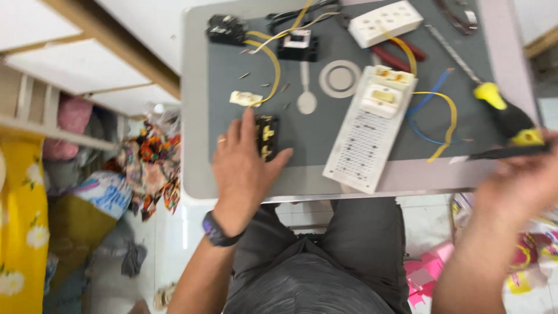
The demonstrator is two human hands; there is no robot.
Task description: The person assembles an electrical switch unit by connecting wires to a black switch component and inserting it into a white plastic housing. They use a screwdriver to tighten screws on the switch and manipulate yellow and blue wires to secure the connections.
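1. My left hand [244, 166] lies flat, fingers spread, touching the black switch module [267, 137] on the grey table [314, 134].
2. My right hand [517, 183], blurred, grips a black-yellow screwdriver [514, 125] at the table's right edge.

A switch module [267, 137] lies on the table [195, 116] under the left hand's fingers [249, 125]. A perforated plate [369, 138] lies right of them. A screwdriver [511, 119] lies just beyond the right hand's fingers [543, 168].

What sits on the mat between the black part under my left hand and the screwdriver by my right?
In the head view, the long white switch panel with blue and yellow wires.
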